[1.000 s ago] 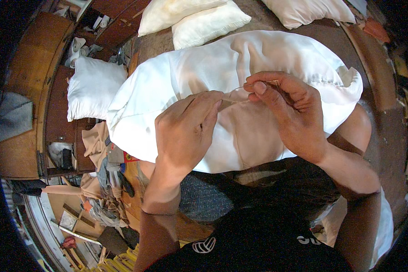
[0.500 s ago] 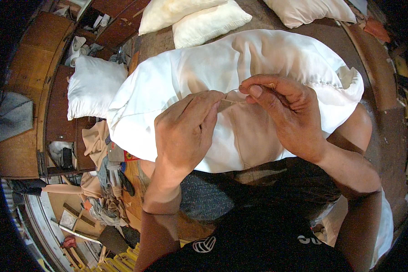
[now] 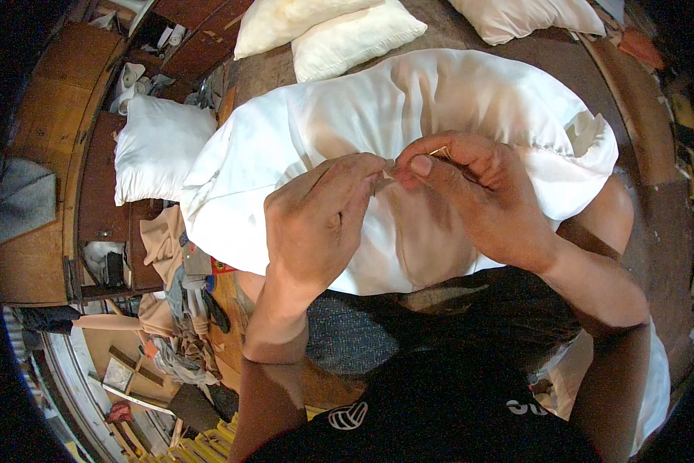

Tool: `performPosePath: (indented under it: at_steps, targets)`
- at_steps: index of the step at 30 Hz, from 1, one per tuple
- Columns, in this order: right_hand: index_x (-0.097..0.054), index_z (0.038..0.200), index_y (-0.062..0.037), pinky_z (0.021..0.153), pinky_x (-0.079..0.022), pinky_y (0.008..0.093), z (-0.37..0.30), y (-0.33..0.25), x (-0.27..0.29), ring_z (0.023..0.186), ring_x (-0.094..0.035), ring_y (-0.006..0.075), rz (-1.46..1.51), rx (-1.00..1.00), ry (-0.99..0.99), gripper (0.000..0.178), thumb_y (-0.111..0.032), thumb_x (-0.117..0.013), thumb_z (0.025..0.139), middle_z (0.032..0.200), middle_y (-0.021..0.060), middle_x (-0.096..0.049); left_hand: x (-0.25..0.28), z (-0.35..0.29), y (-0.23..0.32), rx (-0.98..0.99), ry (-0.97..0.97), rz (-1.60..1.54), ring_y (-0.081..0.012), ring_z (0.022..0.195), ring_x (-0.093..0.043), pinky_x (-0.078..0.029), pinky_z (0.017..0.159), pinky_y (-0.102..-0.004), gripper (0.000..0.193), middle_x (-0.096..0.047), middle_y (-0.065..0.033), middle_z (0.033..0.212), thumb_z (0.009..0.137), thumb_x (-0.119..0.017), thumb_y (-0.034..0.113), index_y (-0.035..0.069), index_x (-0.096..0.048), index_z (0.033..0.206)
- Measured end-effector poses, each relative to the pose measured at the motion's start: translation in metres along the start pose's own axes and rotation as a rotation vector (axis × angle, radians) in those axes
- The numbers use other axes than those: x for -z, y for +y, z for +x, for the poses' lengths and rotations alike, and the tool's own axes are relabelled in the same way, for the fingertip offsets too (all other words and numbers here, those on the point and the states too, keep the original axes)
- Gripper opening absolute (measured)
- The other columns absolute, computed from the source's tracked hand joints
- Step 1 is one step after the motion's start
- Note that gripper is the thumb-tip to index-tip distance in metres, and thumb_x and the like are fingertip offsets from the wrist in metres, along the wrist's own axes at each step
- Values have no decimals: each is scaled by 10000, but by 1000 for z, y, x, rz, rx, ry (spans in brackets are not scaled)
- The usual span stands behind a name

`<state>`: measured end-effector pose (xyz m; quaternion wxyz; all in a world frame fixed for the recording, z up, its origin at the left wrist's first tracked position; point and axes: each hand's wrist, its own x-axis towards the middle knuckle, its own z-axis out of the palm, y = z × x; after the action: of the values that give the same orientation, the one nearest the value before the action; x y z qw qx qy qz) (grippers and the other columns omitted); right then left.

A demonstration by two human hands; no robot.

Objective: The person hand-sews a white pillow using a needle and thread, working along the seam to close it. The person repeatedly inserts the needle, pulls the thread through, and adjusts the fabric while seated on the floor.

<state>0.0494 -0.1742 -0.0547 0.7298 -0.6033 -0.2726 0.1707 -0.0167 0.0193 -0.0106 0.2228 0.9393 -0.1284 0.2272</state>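
My left hand is closed in a pinch over the middle of a large white pillow with a satin-like cover. Facing it, my right hand pinches too, thumb against forefinger. The fingertips of both hands almost meet, and a fine thread runs between them, barely visible now. A thin yellowish loop shows at the right fingers; I cannot tell if it is thread or a ring. Whether a needle is held is too small to make out. The pillow lies across my lap, its gathered, partly open end at the right.
Cream pillows lie at the far side, with another pale pillow at far right. A white pillow rests on the left beside a wooden cabinet. Crumpled cloths and wooden pieces lie at lower left.
My right hand has moved slightly left and its fingertips have come in to the left ones. The thread stretched between the hands has shortened from view. The pillow has hardly moved.
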Motion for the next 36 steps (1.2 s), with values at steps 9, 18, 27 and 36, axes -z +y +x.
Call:
performPosePath:
  at_steps: [9,18,27,36]
  targets:
    - [-676,1117,35,868,-548,281,3,10,5,916,-682,134,229,-90,105,279,-218,-597,1031,963,88,-724,16,-4,7,96,-160,68,-282,886,-626,-444,851,-392,147,-717,-98,894,803,-758,97,55,-731,941]
    - [-677,1126,38,871,-553,282,3,5,6,919,-687,140,157,-91,80,278,-211,-602,1028,968,87,-724,15,-7,6,22,-150,204,-274,932,-582,-403,870,-390,148,-675,-53,889,782,-771,137,105,-765,926]
    - [-682,1116,33,872,-551,279,2,5,3,932,-678,134,141,-82,74,257,-194,-602,1027,981,84,-722,14,-8,4,49,-151,159,-279,896,-572,-401,844,-390,79,-653,-62,887,812,-755,124,85,-737,878]
    - [-686,1107,31,879,-553,286,2,8,3,952,-673,131,85,-75,33,253,-193,-599,1027,1002,78,-720,14,-8,3,32,-138,112,-280,858,-571,-401,828,-382,85,-650,-68,862,819,-745,99,82,-719,898]
